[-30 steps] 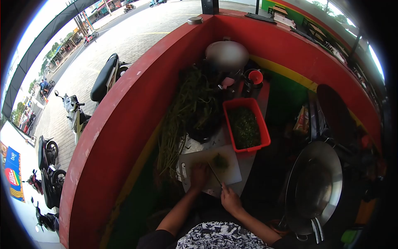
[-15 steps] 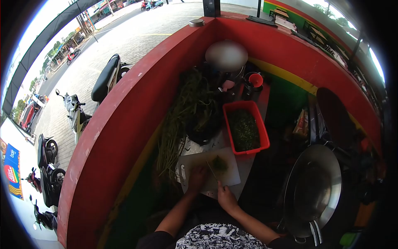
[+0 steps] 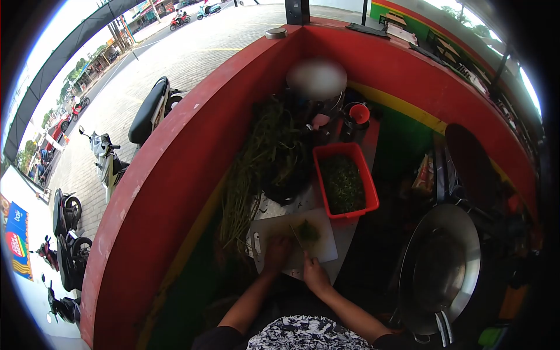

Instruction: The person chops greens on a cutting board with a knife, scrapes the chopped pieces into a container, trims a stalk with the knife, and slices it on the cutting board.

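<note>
A white cutting board (image 3: 325,249) with a handle slot lies on the work surface in front of me. My right hand (image 3: 315,274) is closed around the handle of a knife (image 3: 296,236), its thin blade pointing away from me over the board. Just right of the blade sits a small pile of chopped greens (image 3: 308,231). My left hand (image 3: 279,252) rests on the board left of the knife, fingers curled in; shadow hides what they hold. Beyond the board stands a red plastic basin (image 3: 374,198) with more chopped greens inside.
Long leafy stalks (image 3: 236,216) are heaped left of the board. Behind them are a pot with a pale blurred top (image 3: 318,79) and a red cup (image 3: 359,113). A large wok (image 3: 440,262) stands at right. A red wall (image 3: 175,157) curves along the left, with motorbikes outside.
Both hands stay at nearly the same place on the board, with the knife barely shifted. Outside, motorbikes on the road have moved.
</note>
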A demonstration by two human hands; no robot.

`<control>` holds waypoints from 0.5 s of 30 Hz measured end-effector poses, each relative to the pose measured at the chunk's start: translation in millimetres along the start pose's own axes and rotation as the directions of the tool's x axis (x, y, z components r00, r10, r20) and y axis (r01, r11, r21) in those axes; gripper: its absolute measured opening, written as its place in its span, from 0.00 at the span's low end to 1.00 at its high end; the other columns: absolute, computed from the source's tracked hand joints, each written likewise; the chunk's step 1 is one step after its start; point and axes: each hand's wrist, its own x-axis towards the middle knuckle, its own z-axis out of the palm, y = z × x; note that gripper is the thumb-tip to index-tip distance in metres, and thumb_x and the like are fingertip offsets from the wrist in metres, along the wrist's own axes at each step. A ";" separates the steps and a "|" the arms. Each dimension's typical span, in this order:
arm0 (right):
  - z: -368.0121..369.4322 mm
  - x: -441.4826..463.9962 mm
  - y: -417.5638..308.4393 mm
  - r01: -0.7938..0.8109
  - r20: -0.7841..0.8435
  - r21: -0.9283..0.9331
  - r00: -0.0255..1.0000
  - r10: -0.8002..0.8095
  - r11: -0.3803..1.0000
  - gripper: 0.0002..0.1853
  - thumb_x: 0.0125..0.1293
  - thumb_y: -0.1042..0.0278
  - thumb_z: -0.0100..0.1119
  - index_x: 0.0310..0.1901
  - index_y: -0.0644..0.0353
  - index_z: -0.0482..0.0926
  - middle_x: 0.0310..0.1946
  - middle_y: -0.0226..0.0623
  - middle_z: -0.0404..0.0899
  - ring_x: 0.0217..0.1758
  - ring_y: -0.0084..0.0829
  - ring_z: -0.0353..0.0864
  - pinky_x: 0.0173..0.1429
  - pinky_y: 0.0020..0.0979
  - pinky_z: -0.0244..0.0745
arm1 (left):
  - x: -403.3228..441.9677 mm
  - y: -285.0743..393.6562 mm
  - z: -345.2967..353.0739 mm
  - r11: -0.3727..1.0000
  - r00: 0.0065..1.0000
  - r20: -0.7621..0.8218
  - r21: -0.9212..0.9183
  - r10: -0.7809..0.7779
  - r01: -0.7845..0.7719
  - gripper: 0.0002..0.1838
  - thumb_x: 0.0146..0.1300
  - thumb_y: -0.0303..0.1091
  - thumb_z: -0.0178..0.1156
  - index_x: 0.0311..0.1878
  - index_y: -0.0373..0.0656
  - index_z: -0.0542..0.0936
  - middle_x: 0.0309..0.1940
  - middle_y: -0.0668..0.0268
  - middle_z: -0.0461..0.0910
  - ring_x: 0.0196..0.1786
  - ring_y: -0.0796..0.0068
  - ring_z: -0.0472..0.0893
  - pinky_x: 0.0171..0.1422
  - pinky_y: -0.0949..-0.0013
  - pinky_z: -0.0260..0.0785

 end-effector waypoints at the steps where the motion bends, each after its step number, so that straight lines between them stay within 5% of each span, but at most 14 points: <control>1: -5.2 -1.5 -0.2 -0.001 -0.003 0.033 1.000 0.002 0.999 0.31 0.72 0.69 0.52 0.76 0.62 0.63 0.46 0.59 0.78 0.38 0.63 0.85 0.42 0.57 0.82 | 1.9 2.1 -4.5 0.999 1.000 0.021 -0.025 -0.023 0.023 0.13 0.64 0.33 0.62 0.50 0.41 0.83 0.45 0.54 0.80 0.52 0.50 0.80 0.60 0.50 0.74; 12: -8.6 -15.4 -2.7 0.022 0.006 0.035 1.000 -0.023 0.999 0.26 0.76 0.69 0.52 0.72 0.64 0.68 0.40 0.57 0.78 0.37 0.61 0.83 0.41 0.54 0.81 | 8.3 3.5 -7.4 0.997 0.992 0.108 -0.042 -0.059 0.064 0.14 0.66 0.35 0.62 0.51 0.41 0.84 0.44 0.52 0.81 0.51 0.48 0.80 0.58 0.49 0.74; 15: 3.9 -4.5 4.7 0.006 0.046 0.019 0.999 -0.007 1.000 0.29 0.74 0.68 0.52 0.75 0.61 0.65 0.47 0.60 0.77 0.39 0.63 0.85 0.42 0.56 0.83 | 6.5 3.9 -9.9 0.994 0.988 0.130 -0.056 -0.086 0.094 0.14 0.66 0.35 0.61 0.51 0.41 0.84 0.44 0.52 0.81 0.51 0.48 0.80 0.58 0.49 0.74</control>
